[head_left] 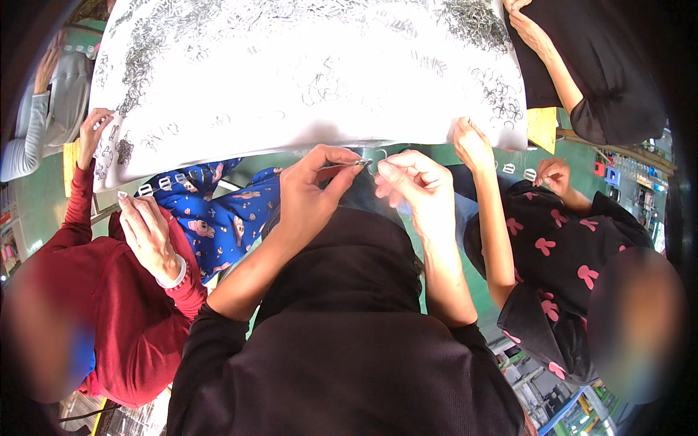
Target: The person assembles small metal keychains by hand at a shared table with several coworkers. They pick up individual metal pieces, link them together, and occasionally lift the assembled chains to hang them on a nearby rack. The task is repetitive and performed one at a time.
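Observation:
My left hand is closed in a pinch around a small dark metal piece, perhaps a buckle or clip. Its shape is mostly covered by my thumb and forefinger. Close beside it, my right hand pinches a thin curved wire piece that sticks up past the fingertips. The two pieces are nearly together, and I cannot tell whether they touch. Both hands are in front of the near edge of a bright white table, above my lap.
Small dark metal pieces lie in heaps and loose curved ones across the table. A co-worker in red sits at my left, another in a black patterned top at my right. Metal buckles hang in a row by the left co-worker.

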`<state>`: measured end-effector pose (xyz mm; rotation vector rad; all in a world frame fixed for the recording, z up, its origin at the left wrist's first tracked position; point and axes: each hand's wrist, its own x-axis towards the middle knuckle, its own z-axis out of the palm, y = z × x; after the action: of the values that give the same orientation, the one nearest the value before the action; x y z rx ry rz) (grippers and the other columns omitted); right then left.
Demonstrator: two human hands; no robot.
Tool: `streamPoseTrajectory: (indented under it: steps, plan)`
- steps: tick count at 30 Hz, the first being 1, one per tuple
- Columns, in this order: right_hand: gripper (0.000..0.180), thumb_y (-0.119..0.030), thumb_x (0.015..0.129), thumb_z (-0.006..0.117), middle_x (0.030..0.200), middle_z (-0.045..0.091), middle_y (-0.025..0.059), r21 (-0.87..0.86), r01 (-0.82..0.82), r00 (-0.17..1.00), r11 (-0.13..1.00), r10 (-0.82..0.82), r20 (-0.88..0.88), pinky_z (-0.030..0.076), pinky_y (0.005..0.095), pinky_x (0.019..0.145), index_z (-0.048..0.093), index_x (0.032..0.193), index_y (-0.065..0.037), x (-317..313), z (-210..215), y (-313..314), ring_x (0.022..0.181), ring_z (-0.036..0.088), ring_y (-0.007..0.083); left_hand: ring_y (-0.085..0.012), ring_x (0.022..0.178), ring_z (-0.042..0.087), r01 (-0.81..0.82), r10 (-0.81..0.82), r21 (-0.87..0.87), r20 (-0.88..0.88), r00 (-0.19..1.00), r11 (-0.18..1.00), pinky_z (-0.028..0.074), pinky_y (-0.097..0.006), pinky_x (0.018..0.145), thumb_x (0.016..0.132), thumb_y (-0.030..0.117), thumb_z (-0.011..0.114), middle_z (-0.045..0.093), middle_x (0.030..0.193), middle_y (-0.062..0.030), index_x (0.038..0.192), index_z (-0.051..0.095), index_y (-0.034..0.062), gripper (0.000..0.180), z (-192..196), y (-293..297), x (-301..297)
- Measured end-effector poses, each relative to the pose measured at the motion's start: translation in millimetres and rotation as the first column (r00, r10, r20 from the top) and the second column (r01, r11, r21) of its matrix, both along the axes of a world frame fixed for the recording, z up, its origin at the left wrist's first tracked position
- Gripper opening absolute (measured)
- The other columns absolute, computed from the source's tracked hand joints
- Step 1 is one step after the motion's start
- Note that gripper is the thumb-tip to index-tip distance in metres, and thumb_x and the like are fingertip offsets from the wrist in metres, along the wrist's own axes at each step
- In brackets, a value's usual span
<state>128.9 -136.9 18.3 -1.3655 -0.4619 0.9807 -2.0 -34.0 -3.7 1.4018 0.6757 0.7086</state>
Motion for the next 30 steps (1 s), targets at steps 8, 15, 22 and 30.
streamPoseTrajectory:
  steps: [8,15,22,30]
  plan:
    - [0.01,0.001,0.087,0.062,0.083,0.067,0.0139,0.133,0.173,0.981,0.976,-0.183,0.07,0.057,0.0283,0.067,0.061,0.096,0.005,-17.8,-8.8,-3.6,0.071,0.067,0.0175,-0.0136,0.09,0.062,0.105,-0.102,0.101,-0.029,0.994,0.989,0.053,-0.027,0.077,0.087,0.002,0.062,0.066,0.096,-0.0084,0.096,0.063,-0.0029,0.011,-18.0,7.2,1.7]
    - [0.01,0.007,0.084,0.063,0.084,0.066,0.0135,0.155,0.134,0.952,0.979,-0.17,0.255,0.055,0.0268,0.069,0.062,0.094,0.007,-14.1,-3.9,-17.5,0.076,0.066,0.0162,-0.0241,0.079,0.062,-0.048,0.217,0.516,-0.272,0.937,0.855,0.049,-0.034,0.072,0.083,0.012,0.066,0.066,0.085,-0.012,0.093,0.067,0.0011,0.015,-81.5,113.0,74.2]
    - [0.012,0.009,0.081,0.065,0.086,0.067,0.0126,0.121,0.104,0.924,0.987,-0.141,0.354,0.054,0.0238,0.066,0.064,0.092,0.006,-1.6,-5.2,-18.9,0.075,0.066,0.0148,-0.0297,0.094,0.06,0.13,0.308,0.601,-0.569,0.763,0.789,0.049,-0.038,0.079,0.077,0.022,0.073,0.065,0.095,-0.0131,0.102,0.061,0.0029,0.033,-99.2,175.7,142.9]
    - [0.011,0.013,0.081,0.062,0.083,0.067,0.0123,0.074,0.038,0.907,0.997,-0.066,0.416,0.05,0.0221,0.063,0.06,0.089,0.005,5.8,-4.3,-10.2,0.073,0.066,0.0146,-0.0256,0.081,0.064,0.11,0.296,0.547,-0.598,0.745,0.83,0.05,-0.036,0.073,0.076,0.019,0.074,0.066,0.084,-0.0102,0.1,0.064,0.0036,0.03,-103.4,181.0,164.9]
